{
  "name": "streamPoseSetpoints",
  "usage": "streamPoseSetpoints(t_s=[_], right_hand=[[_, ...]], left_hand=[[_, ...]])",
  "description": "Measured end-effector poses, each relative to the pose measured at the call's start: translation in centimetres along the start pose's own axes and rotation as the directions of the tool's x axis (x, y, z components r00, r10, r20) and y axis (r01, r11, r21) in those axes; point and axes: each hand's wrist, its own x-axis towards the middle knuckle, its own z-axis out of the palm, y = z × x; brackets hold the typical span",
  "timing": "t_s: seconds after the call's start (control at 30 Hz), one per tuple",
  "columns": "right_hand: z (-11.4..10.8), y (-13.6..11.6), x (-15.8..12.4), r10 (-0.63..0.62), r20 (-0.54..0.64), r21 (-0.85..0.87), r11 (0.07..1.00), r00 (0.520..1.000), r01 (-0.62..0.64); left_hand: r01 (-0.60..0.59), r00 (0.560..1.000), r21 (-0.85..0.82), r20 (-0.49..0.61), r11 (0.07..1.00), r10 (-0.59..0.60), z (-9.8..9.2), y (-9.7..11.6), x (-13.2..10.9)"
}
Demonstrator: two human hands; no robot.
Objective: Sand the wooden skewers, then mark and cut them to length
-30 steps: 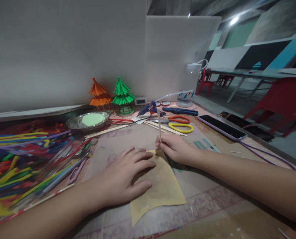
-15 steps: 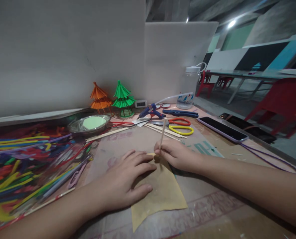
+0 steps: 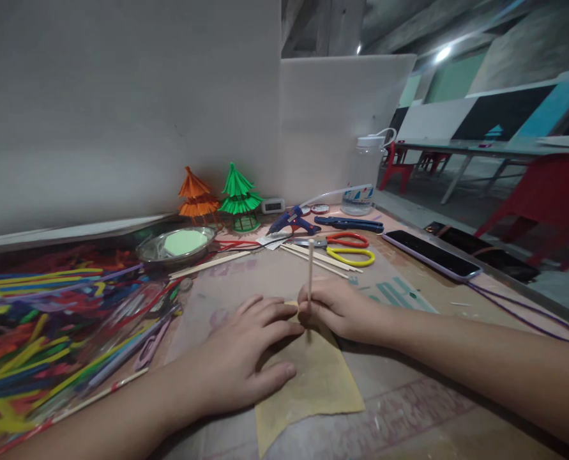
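Note:
My right hand (image 3: 341, 311) is closed around a thin wooden stick (image 3: 310, 268), pinched between thumb and fingers. The stick stands nearly upright, its lower end at the tan sheet (image 3: 315, 383), which looks like sandpaper with a wavy near edge. Palm down, my left hand (image 3: 246, 358) lies on the sheet's left side with its fingers spread. Its fingertips are close to the right hand's fingers. Both hands partly hide the far part of the sheet.
Several wooden sticks (image 3: 320, 259), scissors (image 3: 348, 257), a glue gun (image 3: 294, 222), a blue-handled tool (image 3: 348, 224) and a phone (image 3: 430, 254) lie beyond. Colourful pipe cleaners (image 3: 30, 345) cover the left. A metal dish (image 3: 143, 248), green model (image 3: 240, 198), orange model (image 3: 197, 198) and bottle (image 3: 359, 172) stand behind.
The stick has gone from leaning right to nearly upright in my right hand. My left hand stays flat on the sheet. The whole view has shifted slightly.

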Motion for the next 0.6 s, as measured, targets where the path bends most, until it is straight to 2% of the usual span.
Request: streamPoseSetpoints(t_s=[0.13,0.27,0.4,0.47,0.6], right_hand=[[0.01,0.15,0.04,0.030,-0.059,-0.063,0.997,0.998,-0.034],[0.00,0.16,0.06,0.002,0.010,-0.019,1.000,1.000,-0.002],[-0.13,-0.09,0.08,0.027,-0.036,-0.062,0.998,0.999,-0.029],[-0.17,-0.24,0.03,0.024,-0.022,-0.085,0.996,0.999,-0.026],[-0.14,-0.22,0.01,0.009,0.010,-0.003,1.000,1.000,-0.009]], left_hand=[[0.027,1.000,-0.002,0.014,1.000,-0.027,0.11,-0.06,-0.06],[0.014,0.999,0.006,0.032,1.000,-0.014,0.08,-0.04,-0.11],[0.021,1.000,0.005,0.023,1.000,-0.021,0.04,-0.05,-0.09],[0.017,1.000,0.001,0.020,1.000,-0.017,0.03,-0.03,-0.04],[0.021,1.000,-0.007,0.023,1.000,-0.020,-0.01,0.05,0.08]])
